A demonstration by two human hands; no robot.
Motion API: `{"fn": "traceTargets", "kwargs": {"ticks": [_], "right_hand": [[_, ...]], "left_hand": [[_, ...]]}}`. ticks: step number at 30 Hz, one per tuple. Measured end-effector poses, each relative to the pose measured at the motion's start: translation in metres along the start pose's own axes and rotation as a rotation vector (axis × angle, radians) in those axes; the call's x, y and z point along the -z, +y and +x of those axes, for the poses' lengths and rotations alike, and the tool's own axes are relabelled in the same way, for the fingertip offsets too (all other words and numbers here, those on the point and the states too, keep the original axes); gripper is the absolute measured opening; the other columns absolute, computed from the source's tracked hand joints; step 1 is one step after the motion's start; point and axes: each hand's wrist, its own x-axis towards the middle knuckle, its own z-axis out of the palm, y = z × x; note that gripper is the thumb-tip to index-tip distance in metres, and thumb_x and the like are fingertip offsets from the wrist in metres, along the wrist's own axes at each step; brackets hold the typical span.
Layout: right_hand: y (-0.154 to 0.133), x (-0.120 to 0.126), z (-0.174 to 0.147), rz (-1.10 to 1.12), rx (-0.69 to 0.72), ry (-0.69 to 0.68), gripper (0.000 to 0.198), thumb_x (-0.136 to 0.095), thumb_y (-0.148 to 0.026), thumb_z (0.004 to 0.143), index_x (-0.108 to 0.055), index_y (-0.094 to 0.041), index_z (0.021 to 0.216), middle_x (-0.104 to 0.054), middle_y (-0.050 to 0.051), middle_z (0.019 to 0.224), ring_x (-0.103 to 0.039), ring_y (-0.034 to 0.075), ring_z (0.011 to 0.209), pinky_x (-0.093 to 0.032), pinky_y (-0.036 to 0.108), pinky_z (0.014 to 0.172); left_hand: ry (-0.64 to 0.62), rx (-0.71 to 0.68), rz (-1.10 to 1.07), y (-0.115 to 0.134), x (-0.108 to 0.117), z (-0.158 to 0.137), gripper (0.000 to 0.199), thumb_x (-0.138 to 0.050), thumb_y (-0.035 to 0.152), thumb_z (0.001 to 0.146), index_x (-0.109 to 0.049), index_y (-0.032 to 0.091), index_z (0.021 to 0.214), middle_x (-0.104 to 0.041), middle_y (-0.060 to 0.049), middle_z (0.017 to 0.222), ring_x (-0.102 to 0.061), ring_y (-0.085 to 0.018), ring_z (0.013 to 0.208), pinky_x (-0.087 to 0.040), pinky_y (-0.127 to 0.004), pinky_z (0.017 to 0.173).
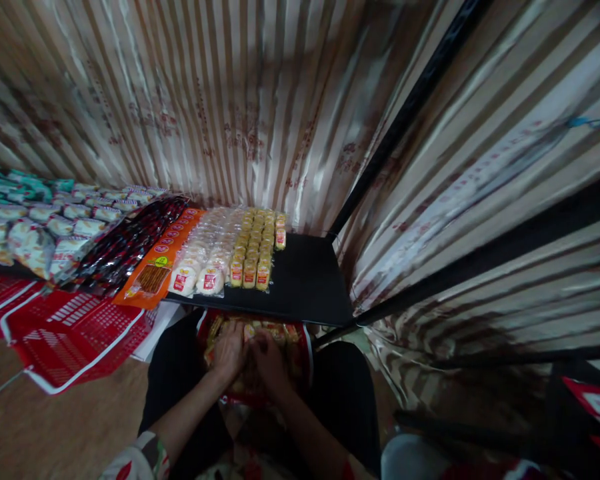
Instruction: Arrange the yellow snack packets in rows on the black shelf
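Note:
Between my knees sits a red basket (309,353) filled with small yellow-gold wrapped snacks (293,337). My left hand (230,348) is in it, fingers curled down against a wrapped snack (249,331). My right hand (269,355) meets it from the other side, fingers bent and pinched at the same packet. The fingertips are partly hidden and dim. Just beyond, on a black shelf (305,283), yellow wrapped snacks (250,257) stand in tight rows, with a shorter row (281,233) at their right.
Left along the shelf lie round white packaged snacks (211,280), an orange packet (155,263), dark shiny packets (130,243) and white packets (75,213). Red shopping baskets (80,333) stand below. Black metal posts (390,147) cross the right side, before a striped curtain (260,100).

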Motion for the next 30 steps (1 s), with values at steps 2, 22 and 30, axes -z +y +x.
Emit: {"fn": "traceTargets", "kwargs": {"ticks": [2,22,30], "right_hand": [[-0.014,0.012,0.001,0.063,-0.013,0.041,0.023,-0.053,-0.031,0.073,-0.056,-0.023,0.094,-0.067,0.006,0.088,-0.065,0.020,0.082,-0.053,0.033,0.075],[-0.065,0.104,0.112,0.043,0.224,0.287,0.044,-0.056,-0.033,0.074,-0.052,-0.016,0.114,-0.062,0.008,0.093,-0.061,0.016,0.080,-0.053,0.031,0.075],[-0.073,0.097,0.191,-0.088,0.313,0.250,0.038,-0.051,-0.026,0.075,-0.057,-0.020,0.113,-0.065,0.005,0.098,-0.061,0.017,0.085,-0.050,0.033,0.082]], "left_hand": [[0.064,-0.059,-0.087,0.012,0.001,-0.001,0.029,-0.045,0.018,0.080,-0.053,0.016,0.108,-0.056,-0.009,0.108,-0.052,-0.020,0.104,-0.043,-0.032,0.091],[0.302,-0.239,-0.456,0.118,-0.012,0.055,0.048,-0.033,0.015,0.083,-0.043,0.007,0.129,-0.044,-0.016,0.135,-0.037,-0.022,0.128,-0.030,-0.041,0.109],[0.210,-0.116,-0.377,0.132,-0.022,0.113,0.063,-0.038,0.003,0.069,-0.041,0.007,0.132,-0.035,-0.012,0.144,-0.030,-0.024,0.133,-0.025,-0.038,0.112]]}}
